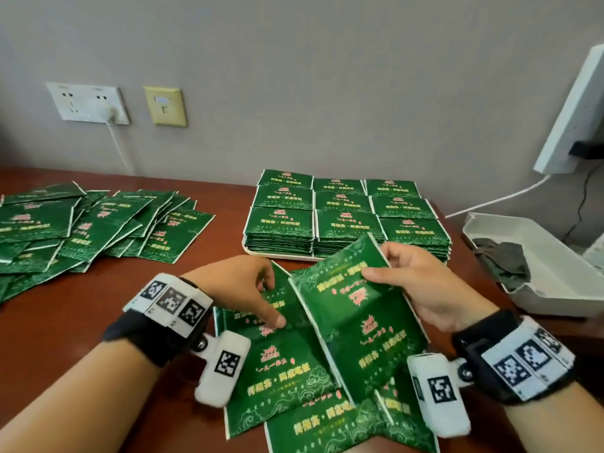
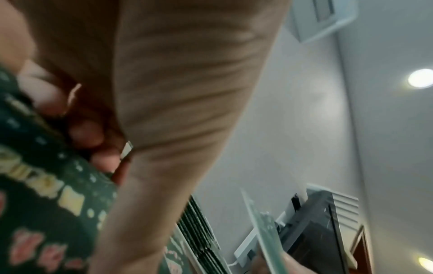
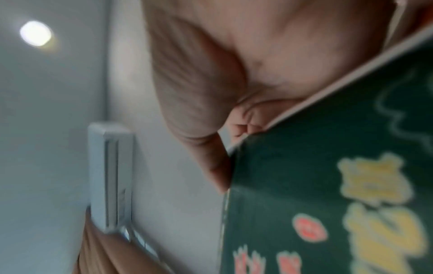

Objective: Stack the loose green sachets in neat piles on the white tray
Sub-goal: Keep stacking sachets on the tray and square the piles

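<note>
Neat piles of green sachets [image 1: 346, 220] fill the white tray [image 1: 277, 254] at the table's middle back. A loose heap of sachets [image 1: 85, 223] spreads over the left of the table. Close to me lies a small bunch of sachets [image 1: 287, 364]. My left hand [image 1: 248, 295] pinches sachets from that bunch, thumb on top; the left wrist view shows curled fingers against a sachet [image 2: 42, 185]. My right hand [image 1: 421, 282] grips a tilted sachet [image 1: 353, 295] by its far end, thumb across its face. The right wrist view shows that sachet [image 3: 328, 185] against the palm.
A white plastic tub [image 1: 555, 289] with dark cloth inside stands at the right edge. A white device [image 1: 572, 119] leans on the wall with cables trailing down. Wall sockets [image 1: 88, 103] and a plugged cord are at the back left. Brown table [image 1: 98, 315] shows on my left.
</note>
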A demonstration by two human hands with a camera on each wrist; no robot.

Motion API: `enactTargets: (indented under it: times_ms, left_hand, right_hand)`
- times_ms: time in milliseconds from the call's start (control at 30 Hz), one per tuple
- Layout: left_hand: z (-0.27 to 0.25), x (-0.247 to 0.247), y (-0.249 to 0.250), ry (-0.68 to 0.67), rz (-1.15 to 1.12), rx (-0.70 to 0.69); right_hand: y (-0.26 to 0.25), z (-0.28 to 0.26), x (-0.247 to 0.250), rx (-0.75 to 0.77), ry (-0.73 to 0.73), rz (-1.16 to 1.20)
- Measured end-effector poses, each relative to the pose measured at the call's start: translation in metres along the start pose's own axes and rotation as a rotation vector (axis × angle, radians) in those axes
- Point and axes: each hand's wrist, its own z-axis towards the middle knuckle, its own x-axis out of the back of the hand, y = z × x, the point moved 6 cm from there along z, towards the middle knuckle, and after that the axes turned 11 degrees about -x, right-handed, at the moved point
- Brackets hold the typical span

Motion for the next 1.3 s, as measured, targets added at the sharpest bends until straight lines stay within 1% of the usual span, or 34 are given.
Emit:
enactTargets:
  times_ms: [33, 100, 167, 233, 300, 333, 433, 500, 567, 633, 667, 733, 767, 833, 867, 900, 933, 1000, 1067, 1100, 1167, 1233, 1300]
  left_hand:
    - [0.001, -0.002, -0.002, 0.007, -0.009, -0.018]
    - [0.004, -0.005, -0.006, 0.007, -0.058, -0.05]
    - [0.005, -0.005, -0.01, 0.009, -0.175, -0.081]
    - [0.004, 0.002, -0.012, 0.054, -0.289, -0.122]
    - [0.001, 0.01, -0.019, 0.116, -0.466, -0.115]
    - [-0.001, 0.014, -0.024, 0.153, -0.589, -0.098]
    - [-0.01, 0.027, -0.04, 0.299, -0.986, -0.113]
    - [-0.02, 0.038, -0.043, 0.357, -1.119, -0.175]
    - [-0.03, 0.044, -0.039, 0.346, -1.182, -0.24]
    - [-0.036, 0.042, -0.03, 0.283, -1.183, -0.282]
    - [-0.037, 0.037, -0.026, 0.256, -1.174, -0.282]
    - [-0.032, 0.025, -0.02, 0.234, -1.051, -0.233]
    - [-0.028, 0.017, -0.018, 0.211, -0.953, -0.21]
    - [-0.022, 0.003, -0.014, 0.137, -0.745, -0.172]
    - [-0.019, -0.002, -0.013, 0.12, -0.653, -0.159]
    - [-0.018, -0.004, -0.013, 0.126, -0.591, -0.152]
    - [-0.018, -0.003, -0.013, 0.158, -0.543, -0.14]
    - [-0.021, 0.005, -0.013, 0.251, -0.399, -0.13]
    - [-0.021, 0.01, -0.009, 0.286, -0.294, -0.176]
    - [-0.019, 0.009, -0.009, 0.28, -0.273, -0.195]
    - [-0.014, 0.004, -0.008, 0.249, -0.25, -0.203]
    - [-0.009, -0.002, -0.009, 0.212, -0.19, -0.18]
    - [-0.005, -0.005, -0.011, 0.177, -0.112, -0.154]
  right_hand:
    - [0.0, 0.002, 0.001, 0.005, 0.01, 0.118]
    - [-0.001, 0.008, 0.007, 0.036, 0.071, 0.262]
    - [0.001, 0.01, 0.014, 0.066, 0.087, 0.319]
    - [0.0, 0.006, 0.018, 0.088, 0.065, 0.337]
    - [0.001, 0.003, 0.024, 0.09, 0.071, 0.393]
    - [0.002, 0.002, 0.029, 0.094, 0.107, 0.424]
    - [0.006, -0.001, 0.049, 0.133, 0.281, 0.5]
    - [0.005, -0.004, 0.06, 0.179, 0.352, 0.577]
    - [0.005, -0.006, 0.068, 0.197, 0.368, 0.661]
    - [0.005, -0.008, 0.066, 0.149, 0.327, 0.675]
    - [0.007, -0.008, 0.062, 0.103, 0.292, 0.64]
    - [0.012, -0.006, 0.051, 0.016, 0.226, 0.479]
    - [0.016, -0.005, 0.045, -0.007, 0.222, 0.327]
    - [0.02, -0.004, 0.035, 0.025, 0.266, -0.134]
    - [0.021, -0.004, 0.029, 0.046, 0.262, -0.345]
    - [0.022, -0.003, 0.023, 0.054, 0.246, -0.49]
    - [0.024, -0.004, 0.02, 0.056, 0.236, -0.561]
    - [0.023, -0.004, 0.022, 0.091, 0.267, -0.569]
    - [0.02, -0.003, 0.022, 0.158, 0.275, -0.533]
    - [0.02, -0.001, 0.02, 0.184, 0.243, -0.541]
    - [0.02, 0.005, 0.008, 0.221, 0.109, -0.594]
    - [0.02, 0.012, -0.003, 0.216, -0.016, -0.661]
    - [0.02, 0.018, -0.01, 0.189, -0.07, -0.757]
